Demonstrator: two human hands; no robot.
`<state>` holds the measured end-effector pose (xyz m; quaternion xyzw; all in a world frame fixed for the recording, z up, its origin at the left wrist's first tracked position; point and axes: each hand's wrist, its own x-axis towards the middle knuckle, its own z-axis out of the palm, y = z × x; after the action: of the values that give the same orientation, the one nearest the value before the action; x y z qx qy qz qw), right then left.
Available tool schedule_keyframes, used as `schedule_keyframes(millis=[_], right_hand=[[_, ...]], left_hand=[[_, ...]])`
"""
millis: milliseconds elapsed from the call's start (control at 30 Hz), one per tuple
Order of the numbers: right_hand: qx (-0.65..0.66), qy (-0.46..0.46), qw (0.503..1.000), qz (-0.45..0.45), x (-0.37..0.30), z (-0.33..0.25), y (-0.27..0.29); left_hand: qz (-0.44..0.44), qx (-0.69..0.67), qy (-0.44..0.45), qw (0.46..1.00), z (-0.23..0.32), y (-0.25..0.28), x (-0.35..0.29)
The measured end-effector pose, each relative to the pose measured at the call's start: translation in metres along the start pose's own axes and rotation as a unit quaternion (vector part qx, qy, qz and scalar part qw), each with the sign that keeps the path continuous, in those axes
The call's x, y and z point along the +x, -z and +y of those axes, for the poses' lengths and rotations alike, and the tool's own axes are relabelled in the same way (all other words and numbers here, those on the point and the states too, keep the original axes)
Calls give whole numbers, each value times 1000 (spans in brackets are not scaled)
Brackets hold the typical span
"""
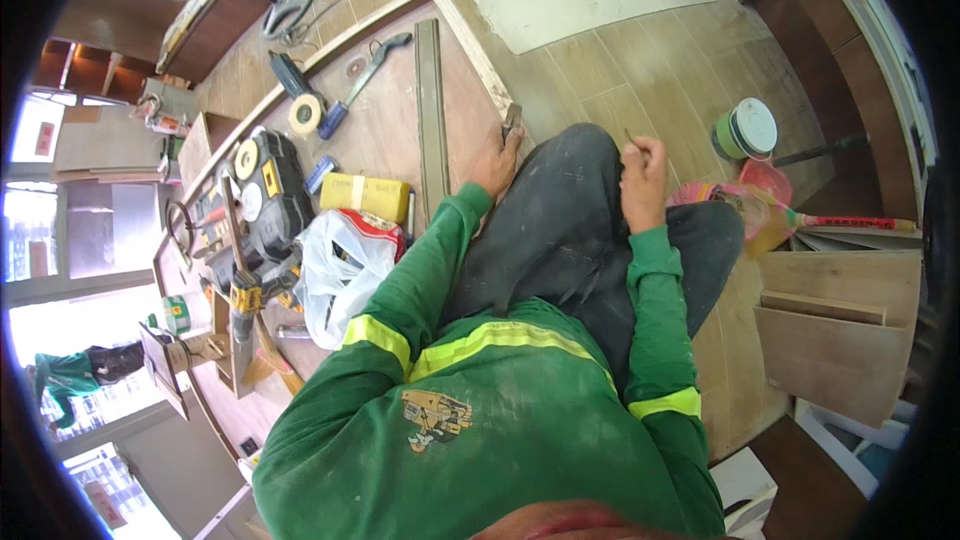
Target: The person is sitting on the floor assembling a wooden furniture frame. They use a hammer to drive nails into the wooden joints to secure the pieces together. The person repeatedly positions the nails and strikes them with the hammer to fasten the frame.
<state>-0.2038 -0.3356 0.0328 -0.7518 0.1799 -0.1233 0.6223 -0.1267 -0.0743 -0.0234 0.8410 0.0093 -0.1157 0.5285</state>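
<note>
My left hand is closed at the near corner of a wood-framed panel, beside my raised knee. Its fingers grip a small dark brown piece whose kind I cannot make out. Over my right thigh, my right hand is held in a pinch, and the tip of a thin, short stick-like thing pokes out past the fingers. Left of my left hand, a long grey-green strip lies on the panel. Farther left is a handsaw with a blue handle, near a tape roll.
Also on the panel sit a yellow box, a white plastic bag, a black tool case and a yellow-black drill. A lidded bucket, a pink bag and boards stand right. Another person is far left.
</note>
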Motion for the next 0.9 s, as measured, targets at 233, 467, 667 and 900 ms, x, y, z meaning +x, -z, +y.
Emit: schedule_keyframes(millis=[233,467,667,900], right_hand=[[-204,199,953,-104,14,-57,-82],[-389,261,857,-216,36,-37,-121],[-429,284,829,-220,13,-40,-107],[-409,245,842,-250,33,-39,-109]], left_hand=[[40,97,-53,993,3,-9,-2],[52,97,-68,992,3,-13,-1],[36,95,-28,994,6,-9,0],[43,79,-34,995,-4,-19,6]])
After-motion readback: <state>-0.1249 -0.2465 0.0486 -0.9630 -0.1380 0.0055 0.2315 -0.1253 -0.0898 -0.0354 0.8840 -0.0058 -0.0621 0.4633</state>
